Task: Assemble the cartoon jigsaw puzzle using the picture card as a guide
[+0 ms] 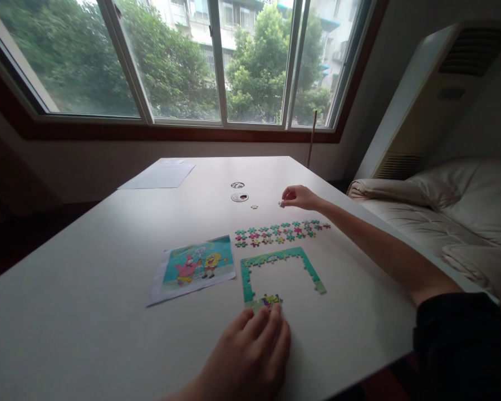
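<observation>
While the left hand (250, 348) lay loosely curled, fingertips on the near-left corner of the partial puzzle frame (245, 273), the right hand (298, 198) pinched a small piece (281, 204) beyond the loose pieces (281, 233); the reference picture (198, 266) lay left.

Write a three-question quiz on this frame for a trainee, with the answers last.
1. Multiple choice: what is the left hand touching?
A) the blank white sheet
B) the green, partly built jigsaw border
C) the rows of loose pieces
2. True or false: the right hand pinches a small jigsaw piece.
3. Fill in: the paper with a colourful cartoon print lies to the ____ of the border.
Key: 1 B; 2 true; 3 left.
</observation>
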Available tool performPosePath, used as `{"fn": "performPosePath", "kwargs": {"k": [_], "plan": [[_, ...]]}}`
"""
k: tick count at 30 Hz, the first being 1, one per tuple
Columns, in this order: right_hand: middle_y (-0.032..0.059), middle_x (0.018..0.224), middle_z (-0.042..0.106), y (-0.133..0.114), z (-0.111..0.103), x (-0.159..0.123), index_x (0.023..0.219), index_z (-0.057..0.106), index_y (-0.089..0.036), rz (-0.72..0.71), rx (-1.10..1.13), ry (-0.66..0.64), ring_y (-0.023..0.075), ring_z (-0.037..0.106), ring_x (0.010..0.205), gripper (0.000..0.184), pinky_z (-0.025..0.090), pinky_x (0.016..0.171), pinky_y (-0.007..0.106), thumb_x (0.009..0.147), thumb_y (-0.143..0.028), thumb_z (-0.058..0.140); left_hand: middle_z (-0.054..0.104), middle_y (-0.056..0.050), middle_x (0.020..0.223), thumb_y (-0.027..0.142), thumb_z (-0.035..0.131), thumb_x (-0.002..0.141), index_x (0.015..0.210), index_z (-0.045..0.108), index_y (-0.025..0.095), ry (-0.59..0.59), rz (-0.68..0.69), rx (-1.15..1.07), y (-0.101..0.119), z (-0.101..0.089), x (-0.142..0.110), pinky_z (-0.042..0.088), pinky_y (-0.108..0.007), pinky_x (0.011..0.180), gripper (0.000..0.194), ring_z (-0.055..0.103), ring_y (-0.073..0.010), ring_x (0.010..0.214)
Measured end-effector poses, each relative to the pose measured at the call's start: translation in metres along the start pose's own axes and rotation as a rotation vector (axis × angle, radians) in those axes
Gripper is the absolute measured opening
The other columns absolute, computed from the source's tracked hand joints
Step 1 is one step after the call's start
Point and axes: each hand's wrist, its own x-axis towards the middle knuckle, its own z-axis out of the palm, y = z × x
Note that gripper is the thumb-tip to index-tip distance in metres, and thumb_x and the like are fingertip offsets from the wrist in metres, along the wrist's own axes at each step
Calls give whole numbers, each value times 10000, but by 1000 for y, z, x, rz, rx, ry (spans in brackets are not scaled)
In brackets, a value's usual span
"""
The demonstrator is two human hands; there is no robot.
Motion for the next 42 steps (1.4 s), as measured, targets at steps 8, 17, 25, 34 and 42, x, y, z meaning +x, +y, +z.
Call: {"fn": "performPosePath", "kwargs": {"k": [8,17,25,34,42], "plan": [[32,754,670,-80,20,-102,828,659,-139,-372,276,-497,103,578,672,228,468,646,225,738,-347,640,605,-132,1125,152,418,865,1070,553,122,-51,-2,9,2,-1,1,455,-336,766,247,570,-228,972],[4,691,646,-81,42,-133,812,684,-148,-249,286,-538,79,497,586,201,409,549,183,709,-320,664,614,-136,1111,133,399,864,1054,565,110,-58,-2,-24,1,-1,2,466,-353,770,253,578,-232,957],[-12,638,591,-86,46,-137,804,675,-155,-300,167,-478,80,513,575,158,394,536,179,709,-280,662,617,-144,1101,133,396,861,1037,568,103,-67,12,-27,1,-4,3,467,-352,755,247,579,-236,945],[-7,685,583,-84,35,-133,878,636,-161,-361,80,-476,86,525,611,185,403,571,186,772,-309,608,624,-115,1105,173,411,878,1050,568,119,-61,18,1,0,-3,1,453,-347,775,240,572,-230,961],[76,1024,580,-61,-5,-134,1072,546,-174,-257,-148,-475,182,542,850,410,422,738,288,732,-385,632,601,-126,1137,169,386,896,1090,553,114,-107,58,21,0,-7,2,446,-335,791,262,561,-231,979]]}}
